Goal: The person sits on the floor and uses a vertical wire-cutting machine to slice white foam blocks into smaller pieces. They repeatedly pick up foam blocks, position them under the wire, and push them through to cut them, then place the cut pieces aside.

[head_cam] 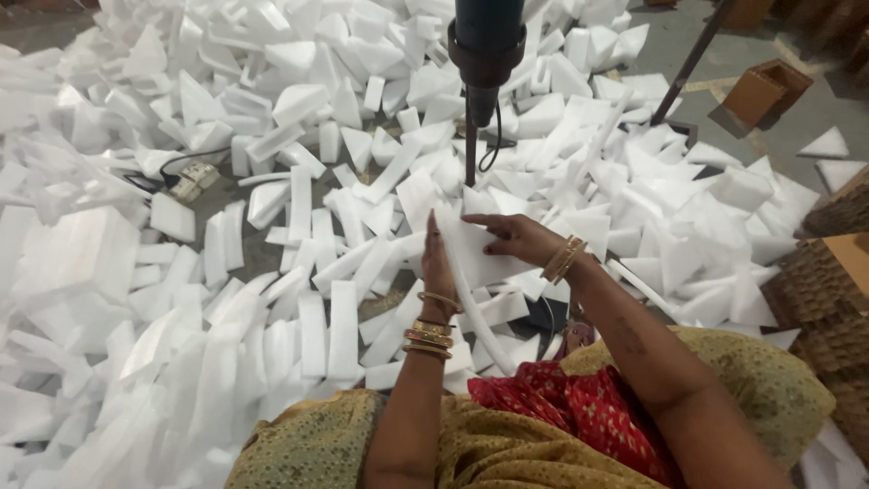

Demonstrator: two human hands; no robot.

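A: From the head view, what do we have in hand?

B: We hold one white foam sheet (480,249) between both hands. Our left hand (438,263) stands edge-on along the sheet's left side, fingers straight and pressed flat to it, so it braces more than it clamps. Our right hand (516,237) lies on top of the sheet, fingers spread and partly curled over its upper edge.

A: And where is the sheet against the tool?

B: Just beyond our fingertips, the thin rod (470,149) of the dark cutting tool (487,45) comes down to the sheet's far edge. We cannot tell whether it touches or has entered the foam; the meeting point is too small to read.

A: How far along do we judge the work to be?

B: A good way in, we think. Cut foam strips (317,317) lie left of our grip, and a large heap of foam pieces (362,81) spreads beyond it, with more to the right. An uncut foam block (72,254) sits far left of our hands, so some stock seems left. The sheet we hold looks whole.

A: Anything else near?

B: A power strip (195,178) lies left of the tool, and a brown box (765,91) sits far right.
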